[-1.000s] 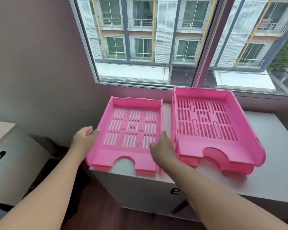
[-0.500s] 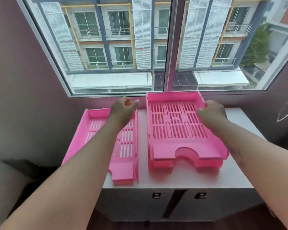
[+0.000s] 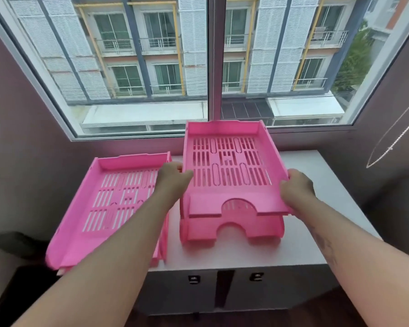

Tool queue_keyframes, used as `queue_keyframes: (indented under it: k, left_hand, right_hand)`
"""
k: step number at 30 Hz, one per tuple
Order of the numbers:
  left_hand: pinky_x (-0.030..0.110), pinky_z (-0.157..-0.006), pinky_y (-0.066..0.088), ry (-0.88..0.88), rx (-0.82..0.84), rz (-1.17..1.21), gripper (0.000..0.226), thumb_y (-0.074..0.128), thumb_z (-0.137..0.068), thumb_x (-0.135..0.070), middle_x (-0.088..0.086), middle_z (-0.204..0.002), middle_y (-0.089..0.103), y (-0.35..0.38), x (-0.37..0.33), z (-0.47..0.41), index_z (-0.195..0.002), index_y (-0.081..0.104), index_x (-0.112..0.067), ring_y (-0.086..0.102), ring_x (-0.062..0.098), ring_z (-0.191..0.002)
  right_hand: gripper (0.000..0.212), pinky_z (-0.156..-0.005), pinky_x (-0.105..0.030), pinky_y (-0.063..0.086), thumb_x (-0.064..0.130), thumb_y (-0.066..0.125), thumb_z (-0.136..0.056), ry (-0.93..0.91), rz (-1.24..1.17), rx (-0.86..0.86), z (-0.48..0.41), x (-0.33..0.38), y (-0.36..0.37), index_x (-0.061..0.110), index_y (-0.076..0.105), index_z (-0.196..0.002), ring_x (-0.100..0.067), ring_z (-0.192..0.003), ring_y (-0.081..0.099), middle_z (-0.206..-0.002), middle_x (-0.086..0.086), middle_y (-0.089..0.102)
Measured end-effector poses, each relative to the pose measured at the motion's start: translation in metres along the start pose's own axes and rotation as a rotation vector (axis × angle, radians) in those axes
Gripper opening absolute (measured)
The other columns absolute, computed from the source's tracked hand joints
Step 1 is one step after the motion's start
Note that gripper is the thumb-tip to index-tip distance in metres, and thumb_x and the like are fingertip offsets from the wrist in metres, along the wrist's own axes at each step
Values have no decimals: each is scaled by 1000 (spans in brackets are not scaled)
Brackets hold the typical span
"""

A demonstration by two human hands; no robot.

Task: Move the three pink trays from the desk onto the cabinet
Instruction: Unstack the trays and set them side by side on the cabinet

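Observation:
Three pink slotted trays are on the white cabinet [image 3: 305, 241] under the window. One tray [image 3: 109, 204] lies flat at the left, its left side hanging past the cabinet's edge. At the right, an upper tray [image 3: 227, 166] is raised with its front lifted off a lower tray [image 3: 232, 228] that rests on the cabinet top. My left hand [image 3: 172, 182] grips the upper tray's left wall. My right hand [image 3: 296, 188] grips its right wall near the front corner.
A large window with a central frame [image 3: 216, 57] stands right behind the trays. The cabinet has two doors with small handles [image 3: 194, 279]. A thin bead chain [image 3: 392, 142] hangs at the right. Dark floor lies below.
Both hands closed on the side walls of the right-hand top tray and lifted it off the tray beneath. The left tray has not moved.

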State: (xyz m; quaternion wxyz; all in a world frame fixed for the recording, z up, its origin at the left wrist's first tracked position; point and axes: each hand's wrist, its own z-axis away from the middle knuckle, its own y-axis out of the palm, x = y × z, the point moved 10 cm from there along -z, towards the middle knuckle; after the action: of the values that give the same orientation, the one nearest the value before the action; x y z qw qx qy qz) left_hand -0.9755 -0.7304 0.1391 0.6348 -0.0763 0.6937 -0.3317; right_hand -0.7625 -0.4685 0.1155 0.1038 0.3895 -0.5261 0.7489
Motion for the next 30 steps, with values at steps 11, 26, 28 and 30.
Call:
queue_keyframes:
  k: [11,26,28,30]
  left_hand:
    - [32,-55,23,88,238,143,37,58,-79,-10,0,-58,26,142,-102,35,-57,30,-20,24,17,-56]
    - [47,-114,37,228,393,-573,58,36,-102,-38,17,-158,33,266,-77,88,-149,31,-3,40,34,-140]
    - [46,-117,29,211,398,-478,67,32,-102,-47,9,-166,17,261,-68,92,-156,17,-9,26,28,-149]
    - [45,-119,27,170,328,-417,68,29,-102,-51,7,-165,21,243,-52,89,-156,19,-12,26,25,-150]
  right_hand:
    - [35,-68,-32,41,0,43,-89,25,116,-172,-37,-82,-157,8,66,-115,-32,-85,54,-106,-20,64]
    - [28,-65,-35,46,3,42,-93,140,-10,-59,-69,-224,-140,9,63,-111,-33,-81,58,-97,-16,64]
    - [27,-68,-40,51,5,41,-94,149,3,-26,-71,-231,-131,8,61,-112,-34,-80,59,-95,-14,64]
    - [36,-83,-46,53,7,41,-93,124,78,-15,-74,-228,-126,10,54,-127,-38,-96,60,-112,-18,63]
